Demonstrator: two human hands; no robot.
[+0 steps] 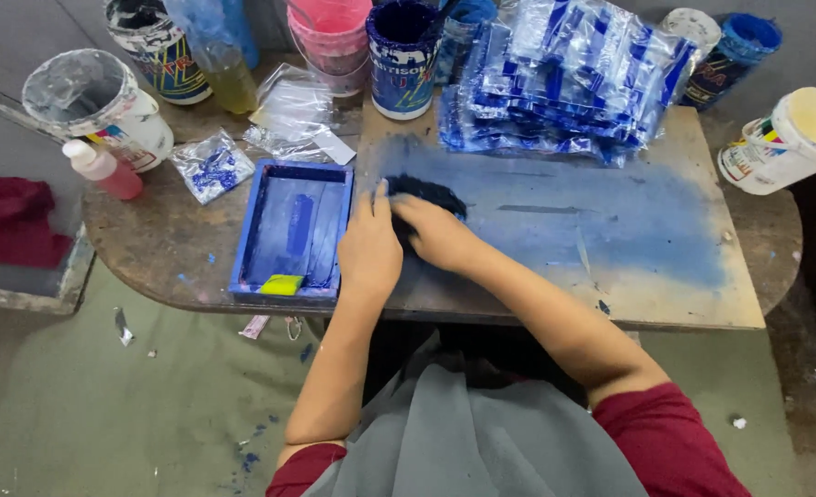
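My left hand [369,247] lies flat on the blue-stained wooden board [610,276], its fingers against the right rim of a blue rectangular frame [293,230]. My right hand [436,230] crosses beside it and grips a dark blue-black cloth [426,191] pressed on the board. A small yellow piece [282,285] rests at the frame's near edge. A pile of blue-and-clear plastic packets [564,74] sits at the board's far side.
Paint cans [401,55], a pink bucket [330,37], a white lined bucket [95,101], a pink bottle [103,168] and loose clear bags [293,115] crowd the far table edge. A white tub [794,138] stands at the right. Red cloth [8,221] lies left.
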